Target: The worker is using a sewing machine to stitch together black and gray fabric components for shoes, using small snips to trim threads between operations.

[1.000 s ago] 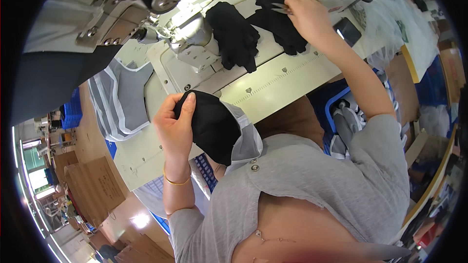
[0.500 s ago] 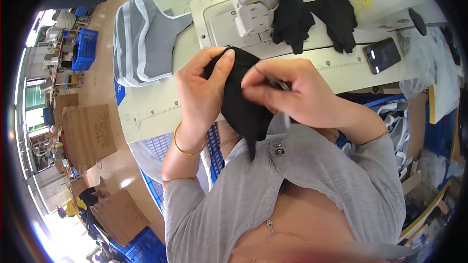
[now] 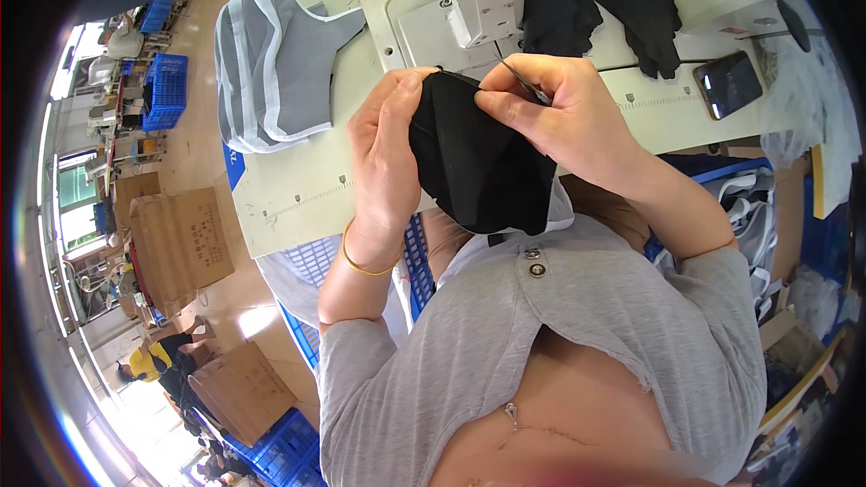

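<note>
A black fabric piece (image 3: 483, 162) is stretched between my two hands, over my lap at the table's front edge. My left hand (image 3: 386, 140) pinches its upper left edge, thumb on top. At the upper right edge, my right hand (image 3: 577, 122) grips the cloth between thumb and forefinger. A slim, pointed metal tool (image 3: 534, 88) is also tucked in the right hand's fingers; its exact kind is partly hidden. Just beyond my hands stands the sewing machine head (image 3: 483, 4).
Grey fabric pieces with pale binding (image 3: 280, 72) lie on the table's left. More black fabric (image 3: 639, 13) rests beside the machine, with a phone (image 3: 729, 86) to the right. A bin of grey-and-white pieces (image 3: 744, 203) sits below right. Cardboard boxes (image 3: 180, 239) stand on the floor.
My right hand has moved up from the middle of the cloth to its upper edge. The cloth is now spread wider, and the pointed tool shows more clearly.
</note>
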The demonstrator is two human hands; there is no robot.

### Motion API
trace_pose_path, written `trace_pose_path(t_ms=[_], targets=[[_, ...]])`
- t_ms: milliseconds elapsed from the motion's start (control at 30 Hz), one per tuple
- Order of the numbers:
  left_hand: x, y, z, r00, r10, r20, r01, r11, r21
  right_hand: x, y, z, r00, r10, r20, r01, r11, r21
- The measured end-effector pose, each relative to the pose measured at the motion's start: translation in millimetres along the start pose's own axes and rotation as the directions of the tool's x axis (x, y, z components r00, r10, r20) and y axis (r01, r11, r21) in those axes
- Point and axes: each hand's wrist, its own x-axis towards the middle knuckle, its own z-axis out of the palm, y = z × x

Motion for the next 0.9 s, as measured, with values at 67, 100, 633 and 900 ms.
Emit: trace_pose_path(t_ms=[67, 100, 633, 900], targets=[[0.4, -0.2, 0.2, 1.000, 0.007, 0.007, -0.007, 1.000, 0.029, 2.7, 0.2, 0.6, 0.996, -0.093, -0.010, 0.092, 0.993, -0.068], [0.4, -0.3, 0.3, 1.000, 0.020, 0.013, -0.021, 0.998, 0.056, 3.5, 0.4, 0.4, 0.996, -0.094, -0.014, 0.093, 0.994, -0.066], [-3.8, -4.8, 1.0, 0.994, 0.095, -0.059, -0.083, 0.980, 0.180, -5.2, 0.3, -6.9, 0.991, -0.134, -0.027, 0.125, 0.969, -0.211], [-4.3, -6.5, -5.4, 0.995, 0.077, -0.071, -0.066, 0.986, 0.152, -17.8, 20.6, -4.2, 0.960, -0.223, -0.170, 0.214, 0.974, -0.070]])
